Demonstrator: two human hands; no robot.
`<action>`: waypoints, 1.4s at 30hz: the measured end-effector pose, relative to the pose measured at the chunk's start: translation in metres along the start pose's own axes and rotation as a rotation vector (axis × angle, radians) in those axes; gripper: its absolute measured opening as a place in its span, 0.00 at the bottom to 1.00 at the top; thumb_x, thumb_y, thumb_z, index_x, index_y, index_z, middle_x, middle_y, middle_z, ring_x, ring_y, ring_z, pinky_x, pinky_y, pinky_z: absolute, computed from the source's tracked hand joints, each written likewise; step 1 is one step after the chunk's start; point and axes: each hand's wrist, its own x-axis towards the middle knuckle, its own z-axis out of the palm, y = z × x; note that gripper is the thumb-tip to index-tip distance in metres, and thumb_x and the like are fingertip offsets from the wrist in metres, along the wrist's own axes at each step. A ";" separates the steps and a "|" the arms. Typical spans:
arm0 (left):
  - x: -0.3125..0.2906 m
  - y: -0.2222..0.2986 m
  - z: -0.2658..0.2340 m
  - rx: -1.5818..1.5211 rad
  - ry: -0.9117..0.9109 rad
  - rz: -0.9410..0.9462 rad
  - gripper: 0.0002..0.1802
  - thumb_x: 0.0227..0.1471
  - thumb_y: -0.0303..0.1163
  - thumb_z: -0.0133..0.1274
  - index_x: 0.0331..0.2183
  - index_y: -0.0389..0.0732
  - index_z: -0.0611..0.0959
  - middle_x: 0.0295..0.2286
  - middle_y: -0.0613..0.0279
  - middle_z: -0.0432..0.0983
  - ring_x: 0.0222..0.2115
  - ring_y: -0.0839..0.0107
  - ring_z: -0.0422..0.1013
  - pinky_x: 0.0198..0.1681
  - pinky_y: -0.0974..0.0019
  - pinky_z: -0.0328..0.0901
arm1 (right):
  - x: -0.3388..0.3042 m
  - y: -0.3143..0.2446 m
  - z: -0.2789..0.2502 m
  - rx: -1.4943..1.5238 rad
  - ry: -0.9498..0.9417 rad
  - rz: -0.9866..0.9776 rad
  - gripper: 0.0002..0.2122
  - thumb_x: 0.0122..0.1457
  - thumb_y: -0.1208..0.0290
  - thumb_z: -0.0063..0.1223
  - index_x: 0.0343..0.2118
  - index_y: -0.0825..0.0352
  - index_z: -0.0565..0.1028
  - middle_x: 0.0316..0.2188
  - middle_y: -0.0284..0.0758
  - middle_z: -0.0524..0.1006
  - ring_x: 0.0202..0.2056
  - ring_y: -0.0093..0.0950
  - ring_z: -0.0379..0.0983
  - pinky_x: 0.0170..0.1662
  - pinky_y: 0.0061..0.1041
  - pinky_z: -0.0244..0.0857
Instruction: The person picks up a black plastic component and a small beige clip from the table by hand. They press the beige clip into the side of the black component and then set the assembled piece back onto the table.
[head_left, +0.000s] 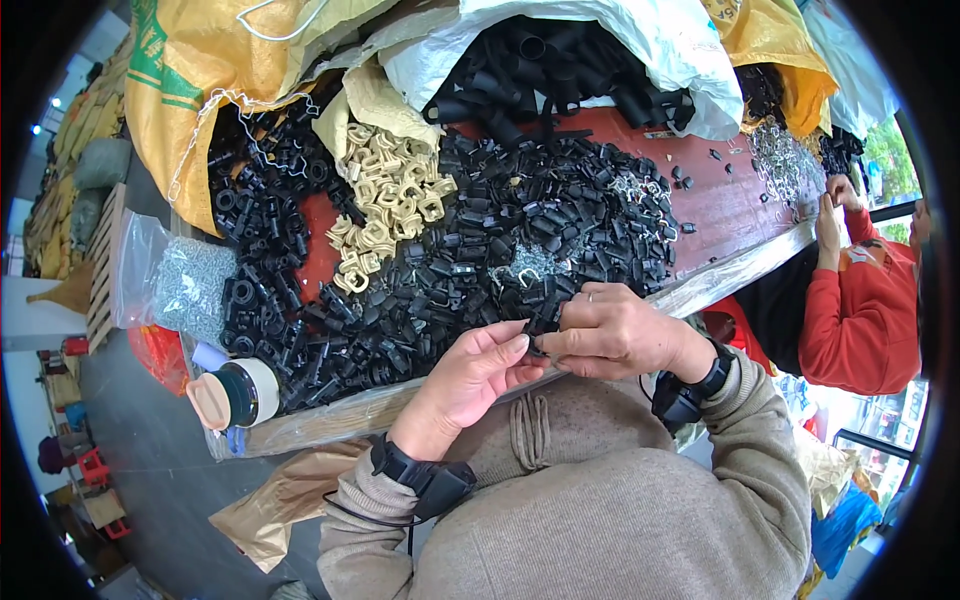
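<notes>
Close together at the table's near edge, my left hand (478, 372) and my right hand (612, 335) meet over a small black plastic part (537, 335). Fingers of both hands pinch it, and they cover most of its shape. Just beyond lies a wide heap of small black plastic parts (560, 200). On that heap rests a little pile of small silvery metal pieces (530, 262), nearest to my right hand. Cream-coloured plastic loops (385, 185) spill from a sack left of the heap.
Black tubes (520, 75) fill a white sack at the back. A clear bag of small metal parts (190, 285) and a lidded cup (235, 392) stand at the left edge. On the right, a person in a red top (860, 310) works beside loose metal pieces (785, 165).
</notes>
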 end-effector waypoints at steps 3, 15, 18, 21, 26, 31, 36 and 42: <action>0.001 -0.001 -0.003 0.023 0.043 -0.011 0.14 0.49 0.28 0.46 0.40 0.33 0.69 0.34 0.54 0.70 0.34 0.63 0.70 0.38 0.66 0.67 | 0.002 0.000 -0.002 -0.022 -0.071 0.017 0.13 0.43 0.70 0.53 0.34 0.64 0.71 0.18 0.31 0.66 0.20 0.29 0.64 0.24 0.27 0.57; 0.000 0.006 -0.004 0.015 0.013 0.030 0.18 0.49 0.27 0.47 0.43 0.35 0.68 0.38 0.49 0.69 0.34 0.66 0.70 0.37 0.70 0.67 | -0.006 0.030 -0.046 0.006 0.143 0.410 0.11 0.45 0.74 0.53 0.34 0.67 0.71 0.20 0.36 0.67 0.22 0.33 0.66 0.26 0.28 0.61; 0.004 0.004 -0.005 0.008 0.011 0.047 0.18 0.48 0.26 0.47 0.44 0.35 0.68 0.38 0.49 0.69 0.34 0.66 0.70 0.37 0.71 0.67 | -0.017 0.057 -0.049 -0.368 0.290 0.599 0.08 0.45 0.75 0.52 0.30 0.67 0.71 0.22 0.36 0.67 0.22 0.33 0.66 0.26 0.27 0.61; 0.005 0.003 -0.004 -0.004 0.016 0.050 0.17 0.48 0.26 0.47 0.43 0.36 0.68 0.37 0.51 0.70 0.34 0.67 0.70 0.36 0.71 0.67 | -0.026 0.075 -0.036 -0.448 0.222 0.603 0.07 0.45 0.74 0.51 0.28 0.67 0.71 0.23 0.38 0.68 0.25 0.37 0.67 0.27 0.30 0.62; 0.003 0.006 -0.005 -0.026 0.044 0.058 0.16 0.49 0.27 0.47 0.42 0.36 0.69 0.36 0.55 0.71 0.33 0.68 0.71 0.35 0.73 0.68 | -0.031 0.083 -0.033 -0.407 0.152 0.571 0.06 0.45 0.73 0.50 0.27 0.67 0.69 0.24 0.39 0.68 0.27 0.39 0.68 0.28 0.33 0.62; 0.003 0.007 -0.007 -0.044 0.076 0.085 0.14 0.48 0.28 0.48 0.40 0.37 0.71 0.36 0.48 0.70 0.32 0.63 0.71 0.33 0.69 0.69 | -0.027 0.087 -0.048 -0.236 0.217 0.497 0.05 0.44 0.74 0.50 0.25 0.68 0.68 0.24 0.39 0.68 0.28 0.39 0.67 0.28 0.32 0.61; 0.005 0.005 -0.004 -0.028 0.066 0.046 0.14 0.48 0.28 0.48 0.40 0.37 0.72 0.36 0.47 0.70 0.31 0.63 0.71 0.32 0.69 0.69 | -0.032 0.107 -0.047 -0.559 0.328 0.671 0.05 0.43 0.76 0.50 0.24 0.68 0.68 0.21 0.39 0.68 0.26 0.39 0.67 0.26 0.31 0.61; 0.002 0.005 -0.005 -0.031 0.075 0.079 0.14 0.48 0.29 0.48 0.39 0.36 0.72 0.35 0.48 0.71 0.30 0.64 0.71 0.31 0.70 0.69 | -0.035 0.121 -0.039 -0.449 0.337 0.689 0.05 0.43 0.77 0.50 0.24 0.69 0.68 0.19 0.39 0.67 0.23 0.38 0.66 0.25 0.30 0.59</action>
